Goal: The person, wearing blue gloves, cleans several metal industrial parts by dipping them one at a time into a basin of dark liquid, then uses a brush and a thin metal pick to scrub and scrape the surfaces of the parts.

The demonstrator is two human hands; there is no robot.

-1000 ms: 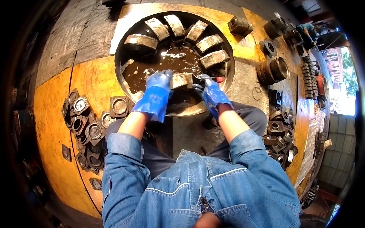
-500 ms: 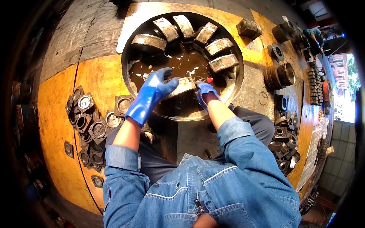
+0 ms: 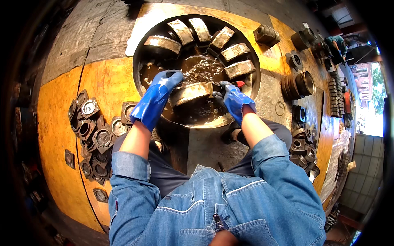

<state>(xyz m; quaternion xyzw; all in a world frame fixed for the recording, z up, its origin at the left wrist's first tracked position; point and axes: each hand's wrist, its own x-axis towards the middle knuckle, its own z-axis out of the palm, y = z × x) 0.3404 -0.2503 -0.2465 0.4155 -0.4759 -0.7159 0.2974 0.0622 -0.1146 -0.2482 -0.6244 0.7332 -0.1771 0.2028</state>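
A round, dark-rimmed tub (image 3: 134, 65) of murky brown liquid stands before me. At its near side lies a curved, pale metal block (image 3: 191, 94), partly out of the liquid. My left hand (image 3: 164, 84), in a blue rubber glove, is at the block's left end with curled fingers. What they grip, if anything, is hidden. My right hand (image 3: 236, 100), gloved alike, is closed round a small tool with a red handle (image 3: 239, 83). The tool's working end is at the block's right end and its kind is unclear. Several similar blocks (image 3: 236, 51) line the tub's far wall.
Dark square metal parts with round openings (image 3: 102, 137) are heaped on the yellow floor to my left. More ring-shaped parts (image 3: 303, 143) lie on the right. Metal cylinders (image 3: 303, 84) and stacked blocks (image 3: 335, 96) stand farther right. Another person (image 3: 338, 43) is in the far right background.
My left hand has drawn slightly left and its fingers have curled in. My right hand has moved right with the red-handled tool. More of the block shows, and the liquid beyond it is splashing.
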